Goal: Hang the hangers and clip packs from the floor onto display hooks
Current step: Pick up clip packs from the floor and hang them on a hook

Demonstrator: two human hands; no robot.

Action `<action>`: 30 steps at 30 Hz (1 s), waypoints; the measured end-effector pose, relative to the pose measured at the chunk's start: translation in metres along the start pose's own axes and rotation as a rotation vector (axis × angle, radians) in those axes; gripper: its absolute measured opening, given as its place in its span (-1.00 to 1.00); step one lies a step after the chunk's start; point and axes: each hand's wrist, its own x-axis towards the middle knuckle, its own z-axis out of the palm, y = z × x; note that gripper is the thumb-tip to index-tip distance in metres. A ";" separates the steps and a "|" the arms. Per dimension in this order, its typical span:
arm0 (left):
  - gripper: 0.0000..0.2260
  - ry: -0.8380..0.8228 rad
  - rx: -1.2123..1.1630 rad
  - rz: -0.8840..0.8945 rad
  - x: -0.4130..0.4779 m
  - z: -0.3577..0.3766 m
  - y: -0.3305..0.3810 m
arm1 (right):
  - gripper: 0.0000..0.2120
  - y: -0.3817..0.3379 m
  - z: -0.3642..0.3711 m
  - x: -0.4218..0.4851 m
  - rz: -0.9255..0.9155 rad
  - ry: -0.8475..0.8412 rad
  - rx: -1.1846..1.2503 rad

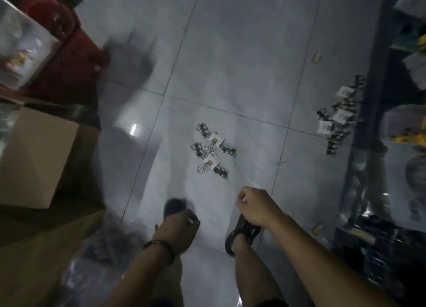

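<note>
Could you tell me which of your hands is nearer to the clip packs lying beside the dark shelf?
Right. The right hand is below and left of that scattered pile of black clips with white cards; the left hand is further left still.

Cardboard box (34,154) well left of left hand (182,228); blurred red bin (69,62) and clear plastic tub (20,41) beyond it. Dark sandals (239,234) under both hands. Shelf rack (371,99) right of right hand (255,205). Grey tiled floor (230,53).
</note>
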 end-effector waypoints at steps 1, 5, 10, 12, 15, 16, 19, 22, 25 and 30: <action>-0.78 -0.017 -0.008 -0.005 0.034 0.007 -0.006 | -0.79 0.010 0.004 0.030 0.015 -0.006 0.023; -0.74 -0.049 0.042 -0.003 0.175 0.034 -0.036 | -0.84 0.046 0.030 0.153 0.107 -0.038 0.125; -0.67 0.013 0.050 0.003 0.339 0.066 -0.059 | -0.71 0.072 0.067 0.309 0.096 0.018 -0.007; -0.58 0.063 0.033 -0.009 0.391 0.077 -0.059 | -0.66 0.062 0.078 0.367 0.050 0.096 -0.048; -0.47 0.178 0.203 0.022 0.454 0.099 -0.063 | -0.64 0.046 0.093 0.445 -0.021 0.250 -0.121; -0.45 0.205 0.270 0.034 0.468 0.105 -0.067 | -0.63 0.041 0.098 0.465 -0.038 0.300 -0.152; -0.46 0.267 0.297 0.116 0.496 0.124 -0.078 | -0.53 0.039 0.109 0.508 -0.091 0.407 -0.329; -0.51 0.287 0.294 0.236 0.511 0.137 -0.090 | -0.45 0.057 0.122 0.526 -0.150 0.465 -0.483; -0.64 0.324 0.228 0.291 0.517 0.138 -0.100 | -0.51 0.078 0.138 0.525 -0.179 0.535 -0.601; -0.75 0.351 0.107 0.333 0.503 0.134 -0.101 | -0.60 0.116 0.142 0.505 -0.093 0.400 -0.262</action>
